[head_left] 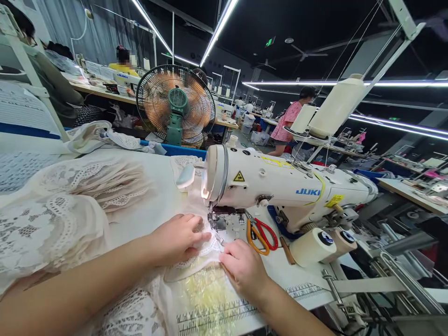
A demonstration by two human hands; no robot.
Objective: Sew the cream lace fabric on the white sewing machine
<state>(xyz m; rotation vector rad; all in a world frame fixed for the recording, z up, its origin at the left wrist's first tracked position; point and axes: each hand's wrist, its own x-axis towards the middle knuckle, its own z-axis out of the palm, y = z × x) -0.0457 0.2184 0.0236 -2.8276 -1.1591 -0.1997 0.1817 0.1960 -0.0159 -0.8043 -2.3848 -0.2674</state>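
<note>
Two bare hands press a piece of pale lace fabric flat on the sewing table, right at the needle of the white sewing machine. The left hand lies palm down on the lace, fingers spread and loosely curled, gripping nothing. The right hand pinches the near edge of the lace between thumb and fingers, closed on the cloth. More lace is heaped at the left. The lace looks light, soft and limp, with open holes that could snag or stretch, so it is likely best held flat near the seam edge, not tugged. Orange-and-red scissors lie just beside the right hand, and two spools of tape sit beyond them.
</note>
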